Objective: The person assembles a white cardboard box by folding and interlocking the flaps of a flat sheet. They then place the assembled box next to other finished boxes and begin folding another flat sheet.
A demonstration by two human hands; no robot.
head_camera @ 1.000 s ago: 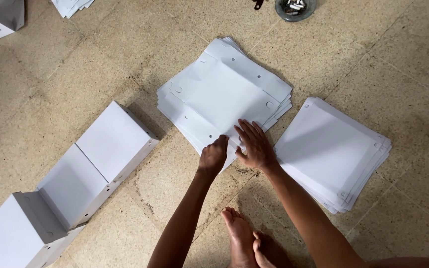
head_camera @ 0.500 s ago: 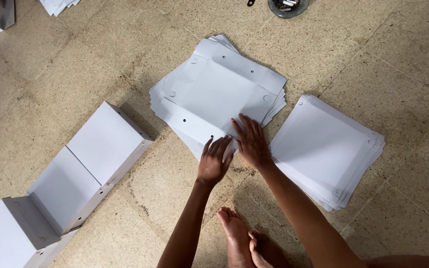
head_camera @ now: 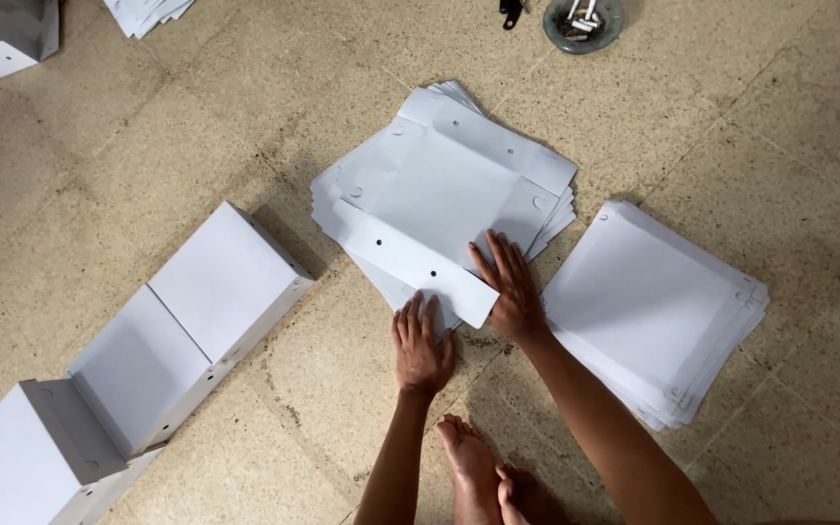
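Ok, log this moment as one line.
left hand: flat at near edge of top die-cut sheet | right hand: pressing same sheet | flap: partly folded up | second stack: untouched, to right

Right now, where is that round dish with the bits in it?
In the head view, the round dish sits on the floor at the top edge, right of centre, beyond the middle paper stack.

Two hands, left hand (head_camera: 421, 348) and right hand (head_camera: 507, 284), lower centre. Two bare feet (head_camera: 483, 476) at bottom. Two full stacks of flat white card: folded-flap stack (head_camera: 439, 185) centre, plain stack (head_camera: 653, 306) right. Three assembled white boxes (head_camera: 138, 365) in a row, lower left. One round dish (head_camera: 583, 19) at top edge.
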